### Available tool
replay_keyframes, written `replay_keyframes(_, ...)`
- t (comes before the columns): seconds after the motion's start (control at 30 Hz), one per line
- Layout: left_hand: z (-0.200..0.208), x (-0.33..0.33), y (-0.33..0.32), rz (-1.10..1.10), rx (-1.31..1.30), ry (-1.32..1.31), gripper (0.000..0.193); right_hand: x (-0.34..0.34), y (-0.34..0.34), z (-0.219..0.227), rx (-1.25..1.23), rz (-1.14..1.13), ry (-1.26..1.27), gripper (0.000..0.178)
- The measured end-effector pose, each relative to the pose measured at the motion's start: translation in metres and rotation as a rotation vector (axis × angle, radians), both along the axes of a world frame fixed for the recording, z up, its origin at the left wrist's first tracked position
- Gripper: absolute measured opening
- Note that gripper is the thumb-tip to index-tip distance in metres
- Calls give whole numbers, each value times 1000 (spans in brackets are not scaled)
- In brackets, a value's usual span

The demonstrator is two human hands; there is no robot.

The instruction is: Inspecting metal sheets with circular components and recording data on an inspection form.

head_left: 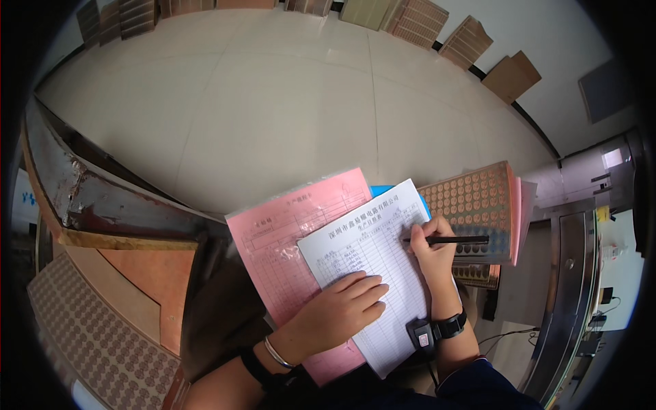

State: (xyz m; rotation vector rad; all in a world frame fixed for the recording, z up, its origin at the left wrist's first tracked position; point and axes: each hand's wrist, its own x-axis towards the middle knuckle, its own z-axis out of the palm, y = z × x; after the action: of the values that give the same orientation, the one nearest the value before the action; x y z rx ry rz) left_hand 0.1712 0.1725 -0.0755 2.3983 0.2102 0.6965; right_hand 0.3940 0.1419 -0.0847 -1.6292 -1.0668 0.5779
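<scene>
Surroundings: pale tiled floor (287,102) with thin joint lines, running up to a white wall (547,27). Row of boards stood along the far edge: striped dark panels (137,17) at left, olive board (364,12) near mid, gridded brown panel (419,24) right of it, plain brown sheet (512,76) further right. Blue-grey square (607,89) up on the wall. Left: scuffed metal frame (123,198), tan strip along its lower edge; below that, orange board (147,280) beside a panel patterned with rows of rounds (102,335). Right: similar coppery panel (471,195), dark metal cabinet (570,273), loose black cable (509,336).
</scene>
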Motion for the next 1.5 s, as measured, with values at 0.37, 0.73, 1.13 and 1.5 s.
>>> replay_keyframes(0.37,7,-14,21,319,90,11,17,22,-18,9,-101,-153,-474,17)
replay_keyframes(0.73,15,-70,87,1026,-372,375,20,9,-30,17,-117,-150,-768,17)
replay_keyframes(1.13,28,-60,86,1176,259,241,22,8,-36,14,-3,-146,-626,22)
replay_keyframes(1.5,18,20,2,201,138,-103,25,1,-20,25,-93,40,217,13)
